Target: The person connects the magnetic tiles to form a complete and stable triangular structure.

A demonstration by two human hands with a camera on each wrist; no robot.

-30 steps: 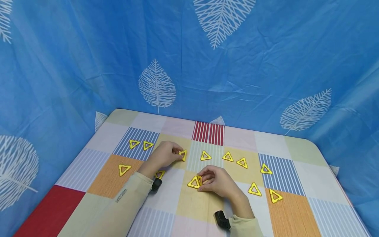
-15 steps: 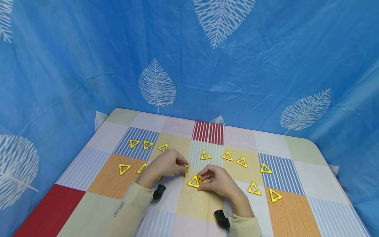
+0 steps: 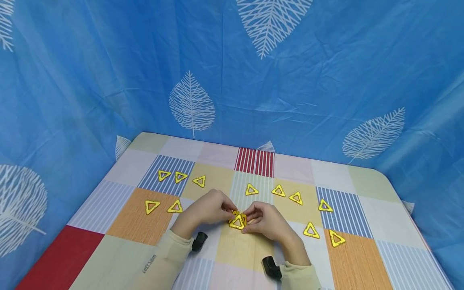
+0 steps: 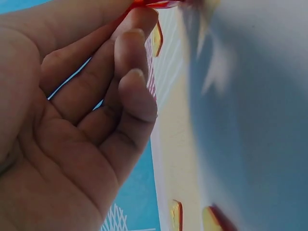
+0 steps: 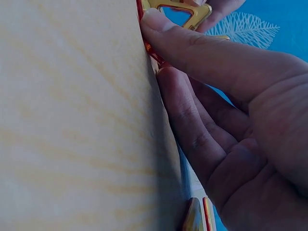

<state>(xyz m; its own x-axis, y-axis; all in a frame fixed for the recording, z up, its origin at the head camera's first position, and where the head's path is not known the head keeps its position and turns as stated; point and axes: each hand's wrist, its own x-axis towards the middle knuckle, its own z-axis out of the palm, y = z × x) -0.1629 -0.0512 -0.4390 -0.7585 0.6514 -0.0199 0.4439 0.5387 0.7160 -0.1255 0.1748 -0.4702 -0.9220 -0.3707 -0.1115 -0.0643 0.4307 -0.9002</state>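
My left hand (image 3: pixel 210 207) pinches a yellow triangular magnetic tile with an open middle, its red edge (image 4: pixel 166 5) at the fingertips in the left wrist view. It is at the left side of a small cluster at mid-table. A tile (image 3: pixel 236 228) shows at the cluster's front in the head view. From the right, my right hand (image 3: pixel 270 221) pinches another tile (image 3: pixel 245 219), standing tilted beside the front one. In the right wrist view its thumb presses a tile edge, with a yellow triangle (image 5: pixel 202 13) just beyond. Fingers partly hide how the cluster's tiles meet.
Loose yellow triangular tiles lie flat to the left, such as one tile (image 3: pixel 157 205), and several more to the right, such as another (image 3: pixel 342 242). The patchwork-covered table (image 3: pixel 90 249) meets a blue leaf-print curtain (image 3: pixel 308 100) behind.
My left hand has carried its triangular tile right and toward me, up to the cluster, uncovering tiles behind it. My right hand has stayed in place, still pinching its tile.
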